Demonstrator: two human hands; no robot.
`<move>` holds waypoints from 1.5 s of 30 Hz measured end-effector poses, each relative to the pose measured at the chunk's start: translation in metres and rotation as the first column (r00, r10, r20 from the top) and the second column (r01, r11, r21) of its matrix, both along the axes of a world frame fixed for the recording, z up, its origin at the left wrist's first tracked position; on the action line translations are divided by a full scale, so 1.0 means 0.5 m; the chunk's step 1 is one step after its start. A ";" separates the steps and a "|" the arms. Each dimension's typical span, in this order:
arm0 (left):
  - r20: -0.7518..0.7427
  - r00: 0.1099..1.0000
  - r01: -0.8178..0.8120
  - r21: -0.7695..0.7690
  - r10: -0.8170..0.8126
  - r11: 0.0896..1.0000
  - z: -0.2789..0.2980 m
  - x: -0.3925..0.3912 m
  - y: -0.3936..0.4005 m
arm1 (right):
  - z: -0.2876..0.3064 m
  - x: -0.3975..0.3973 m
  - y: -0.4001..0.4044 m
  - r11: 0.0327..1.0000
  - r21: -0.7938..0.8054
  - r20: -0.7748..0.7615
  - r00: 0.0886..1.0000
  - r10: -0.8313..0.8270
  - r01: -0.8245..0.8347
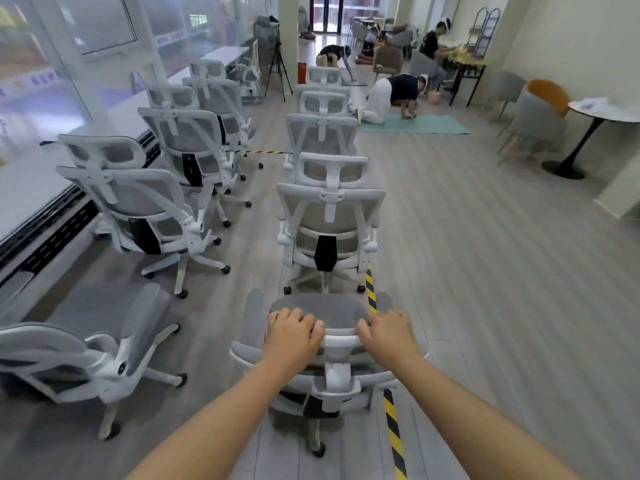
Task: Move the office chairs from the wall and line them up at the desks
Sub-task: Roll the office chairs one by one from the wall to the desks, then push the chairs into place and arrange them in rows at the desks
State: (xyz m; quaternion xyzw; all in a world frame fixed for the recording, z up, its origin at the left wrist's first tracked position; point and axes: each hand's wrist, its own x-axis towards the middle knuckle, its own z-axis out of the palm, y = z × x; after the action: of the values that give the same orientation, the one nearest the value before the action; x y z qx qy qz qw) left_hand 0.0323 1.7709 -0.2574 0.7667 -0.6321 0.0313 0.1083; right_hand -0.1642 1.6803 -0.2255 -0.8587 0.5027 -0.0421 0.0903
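A long room with grey plank floor [485, 271] stretches ahead of you, a white worktop [114, 123] running along the windows on your left. Your left hand [294, 336] and right hand [388, 334] grip the headrest of the near chair [332, 362], fingers [296, 317] curled over its white top rim. It has grey mesh, a white frame and castors, and stands on the yellow-black floor tape [393, 431], directly behind a row of matching chairs [327, 220]. More chairs [138, 202] face the worktop.
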 end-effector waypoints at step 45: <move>-0.077 0.971 -0.187 0.335 0.225 0.923 0.046 0.966 0.020 | -0.001 1.011 -0.036 0.938 0.308 -0.133 0.968 0.211 -0.162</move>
State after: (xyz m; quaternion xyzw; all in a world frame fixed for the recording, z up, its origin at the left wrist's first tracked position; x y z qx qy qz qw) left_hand 0.5151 1.7809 -0.2343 0.8368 -0.5370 -0.1061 0.0123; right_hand 0.3414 1.6626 -0.2258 -0.8800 0.4253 0.1128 0.1790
